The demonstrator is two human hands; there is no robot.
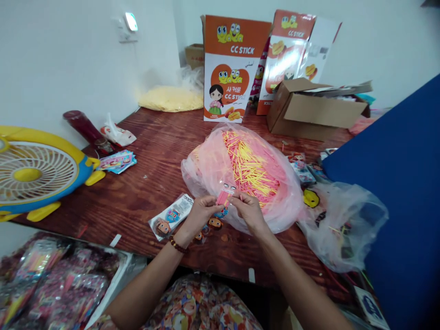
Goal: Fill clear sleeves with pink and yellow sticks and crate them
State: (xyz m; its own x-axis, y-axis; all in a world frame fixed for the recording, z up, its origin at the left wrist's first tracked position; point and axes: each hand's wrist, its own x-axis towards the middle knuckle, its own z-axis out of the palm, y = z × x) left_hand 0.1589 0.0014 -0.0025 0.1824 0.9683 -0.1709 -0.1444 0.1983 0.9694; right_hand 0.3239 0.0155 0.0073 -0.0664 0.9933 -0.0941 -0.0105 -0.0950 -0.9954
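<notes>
My left hand (201,211) and my right hand (250,212) meet over the near side of the table, both closed in a pinch. Between their fingertips is a small clear printed packet (224,197) with pink and yellow sticks inside. Right behind it lies a large translucent plastic bag (209,167), its mouth spread around a heap of thin pink and yellow sticks (249,165). Beside my left wrist rests a stack of printed packets (172,216) with a cartoon face. A few more packets (215,223) lie under my hands, partly hidden.
A yellow and blue fan (37,169) stands at left, near a dark red bottle (84,128). Below it, a box holds filled packets (65,284). Cartons (237,68) and an opened cardboard box (316,112) line the back. A plastic bag (343,224) and blue panel (402,183) are right.
</notes>
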